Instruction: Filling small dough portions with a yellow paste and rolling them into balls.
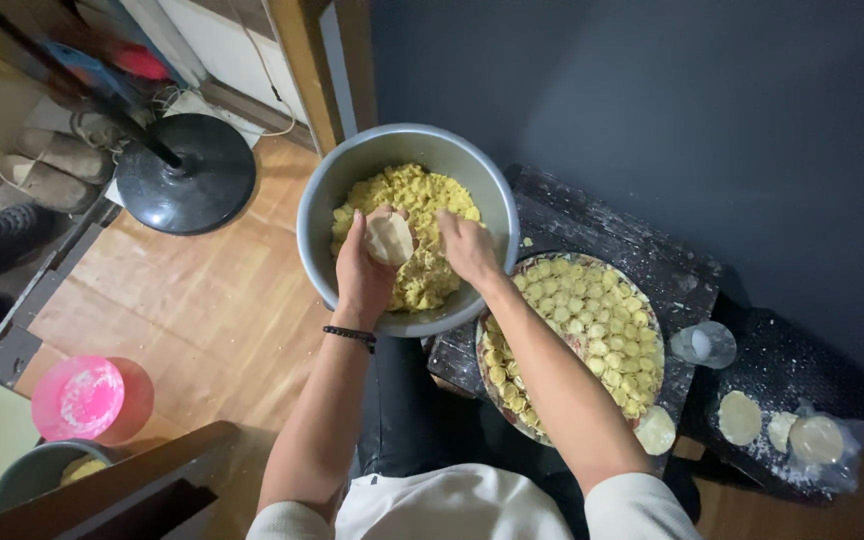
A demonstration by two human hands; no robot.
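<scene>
My left hand (362,270) holds a round pale dough wrapper (389,238) over a large grey metal bowl (407,147) of yellow filling (407,190). My right hand (467,247) reaches into the filling right beside the wrapper, fingers curled down into the yellow mass. A black bead bracelet (350,335) sits on my left wrist. To the right of the bowl, a round tray (642,315) carries several small folded yellow dumplings (592,320), partly hidden under my right forearm.
A dark floury low table (592,225) bears the tray, a small glass (704,344) and flat dough rounds (740,417). On the wooden floor stand a black round stand base (185,173), a pink bowl (78,397), shoes (47,180) and a grey pot (37,472). A dark wall rises behind.
</scene>
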